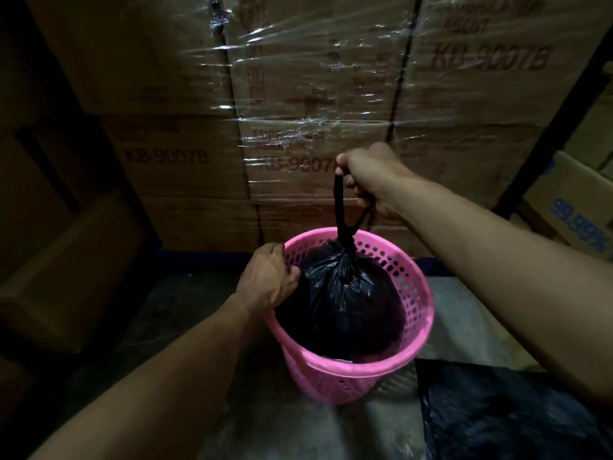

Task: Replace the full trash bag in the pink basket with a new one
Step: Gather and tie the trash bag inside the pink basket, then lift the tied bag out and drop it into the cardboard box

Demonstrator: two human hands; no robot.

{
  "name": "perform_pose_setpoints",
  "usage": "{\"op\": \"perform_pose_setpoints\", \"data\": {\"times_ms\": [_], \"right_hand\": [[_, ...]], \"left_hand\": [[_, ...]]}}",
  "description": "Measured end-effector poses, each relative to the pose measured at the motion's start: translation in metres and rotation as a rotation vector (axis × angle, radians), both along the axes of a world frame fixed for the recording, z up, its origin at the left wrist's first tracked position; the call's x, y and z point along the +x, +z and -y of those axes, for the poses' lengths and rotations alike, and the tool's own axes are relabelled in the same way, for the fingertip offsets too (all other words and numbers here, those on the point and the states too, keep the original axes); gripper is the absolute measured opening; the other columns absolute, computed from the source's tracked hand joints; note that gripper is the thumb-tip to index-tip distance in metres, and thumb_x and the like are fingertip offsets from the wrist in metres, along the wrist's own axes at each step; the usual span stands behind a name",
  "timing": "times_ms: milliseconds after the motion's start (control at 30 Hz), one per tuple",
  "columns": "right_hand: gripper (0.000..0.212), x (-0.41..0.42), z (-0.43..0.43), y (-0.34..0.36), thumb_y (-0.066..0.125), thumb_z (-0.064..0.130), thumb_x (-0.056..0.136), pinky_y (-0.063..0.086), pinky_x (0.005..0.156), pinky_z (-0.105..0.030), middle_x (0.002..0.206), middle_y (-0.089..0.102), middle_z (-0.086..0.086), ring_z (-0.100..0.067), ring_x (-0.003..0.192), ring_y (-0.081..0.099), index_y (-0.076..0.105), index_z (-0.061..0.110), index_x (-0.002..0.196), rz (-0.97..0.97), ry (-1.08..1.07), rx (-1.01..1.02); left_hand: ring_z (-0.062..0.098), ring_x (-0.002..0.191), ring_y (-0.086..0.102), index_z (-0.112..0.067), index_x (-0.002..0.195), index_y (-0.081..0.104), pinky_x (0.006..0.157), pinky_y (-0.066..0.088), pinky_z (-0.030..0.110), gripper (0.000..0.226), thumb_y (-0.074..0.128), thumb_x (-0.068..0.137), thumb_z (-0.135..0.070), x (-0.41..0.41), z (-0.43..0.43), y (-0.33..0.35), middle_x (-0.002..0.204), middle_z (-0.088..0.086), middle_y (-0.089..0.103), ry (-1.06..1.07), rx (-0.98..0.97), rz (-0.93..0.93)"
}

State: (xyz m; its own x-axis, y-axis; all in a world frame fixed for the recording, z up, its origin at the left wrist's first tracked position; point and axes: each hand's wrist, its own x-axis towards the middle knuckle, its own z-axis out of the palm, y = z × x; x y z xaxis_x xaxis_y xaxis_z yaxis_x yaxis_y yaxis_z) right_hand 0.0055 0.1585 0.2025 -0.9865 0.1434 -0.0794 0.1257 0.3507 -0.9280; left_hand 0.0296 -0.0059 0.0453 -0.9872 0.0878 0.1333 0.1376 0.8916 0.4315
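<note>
The right hand (368,174) is gripping the tied handles of the full black trash bag (345,307), which is sitting inside the pink basket (421,313) below it. The left hand (268,277) is clutching the basket's rim. Plastic-wrapped cardboard boxes (315,94) are standing just beyond both hands; another black bag (504,413) is lying on the floor (265,419) under the right forearm.

Head camera looks forward and down, close over the pink basket (351,363) (only one view).

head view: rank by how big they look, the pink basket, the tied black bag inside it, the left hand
1. pink basket
2. tied black bag, partly hidden inside the basket
3. left hand

All three sit at about the same distance, so the order looks reliable.
</note>
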Motion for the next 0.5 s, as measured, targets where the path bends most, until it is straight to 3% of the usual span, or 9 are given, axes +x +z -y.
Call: {"op": "perform_pose_setpoints", "data": {"times_ms": [200, 367, 500], "right_hand": [[0.020, 0.010, -0.002, 0.092, 0.050, 0.021, 0.091, 0.026, 0.040, -0.020, 0.053, 0.043, 0.001, -0.013, 0.041, 0.034, 0.059, 0.014, 0.074, 0.152, -0.013, -0.045], [0.024, 0.020, 0.004, 0.234, 0.051, 0.031, 0.092, 0.029, 0.043, -0.028, 0.061, 0.047, -0.002, -0.016, 0.048, 0.038, 0.061, 0.013, 0.081, 0.207, -0.024, -0.048], [0.026, 0.043, 0.014, 0.363, 0.050, 0.030, 0.095, 0.023, 0.038, -0.022, 0.057, 0.042, 0.000, -0.014, 0.040, 0.031, 0.057, 0.014, 0.076, 0.232, -0.012, -0.122]], "left_hand": [[0.029, 0.114, 0.053, -0.003, 0.123, 0.053, 0.103, 0.041, 0.035, 0.044, 0.047, 0.090, -0.032, 0.006, -0.002, 0.130, 0.123, 0.015, 0.057, -0.073, -0.018, 0.045], [0.028, 0.108, 0.055, -0.003, 0.115, 0.055, 0.101, 0.042, 0.036, 0.045, 0.036, 0.089, -0.035, 0.022, 0.004, 0.283, 0.116, 0.015, 0.059, -0.124, -0.087, -0.008], [0.023, 0.121, 0.048, -0.007, 0.128, 0.050, 0.110, 0.035, 0.035, 0.056, 0.025, 0.089, -0.039, 0.045, 0.019, 0.426, 0.129, 0.012, 0.054, -0.101, -0.121, 0.007]]}}
